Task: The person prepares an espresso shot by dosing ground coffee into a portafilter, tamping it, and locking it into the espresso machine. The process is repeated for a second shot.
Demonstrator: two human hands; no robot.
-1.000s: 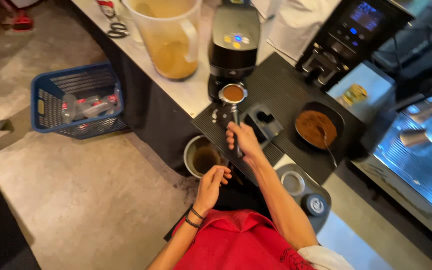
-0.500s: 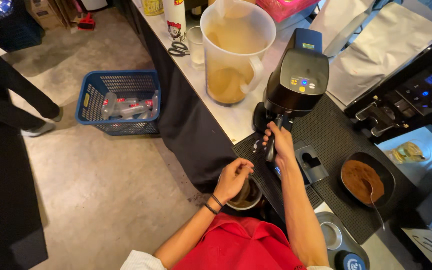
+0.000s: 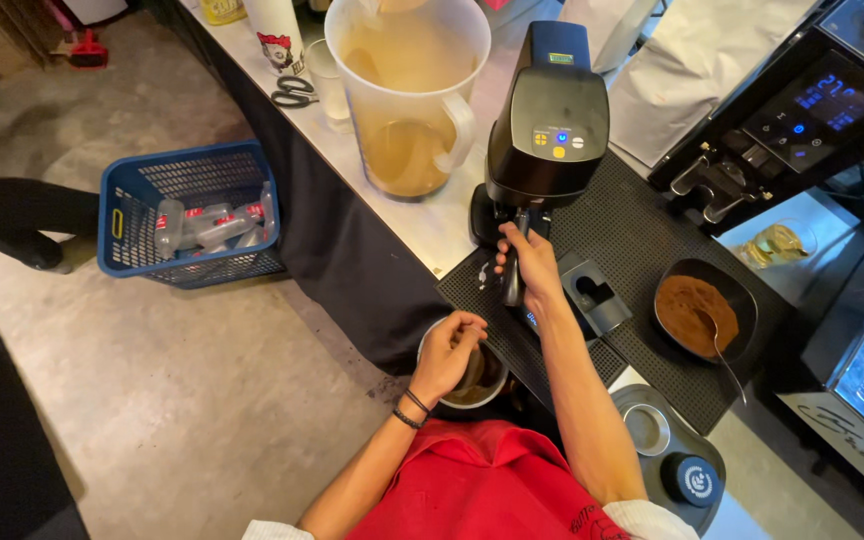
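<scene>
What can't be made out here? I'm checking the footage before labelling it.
Head view:
- Portafilter basket: hidden under the grinder; only the handle shows in the right hand.
- Bin contents: covered by the left hand.
- Basket bottles: too small to identify.

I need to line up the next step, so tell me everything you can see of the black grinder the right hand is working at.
The grinder is a black, boxy machine with a matte, plastic-looking shell, standing upright on the counter at the edge of a black ribbed mat. Its sloped front panel carries a few small lit buttons. A dark handle sticks out from under its spout, and the right hand grips that handle. A large translucent pitcher of tan liquid stands just beside it.
</scene>
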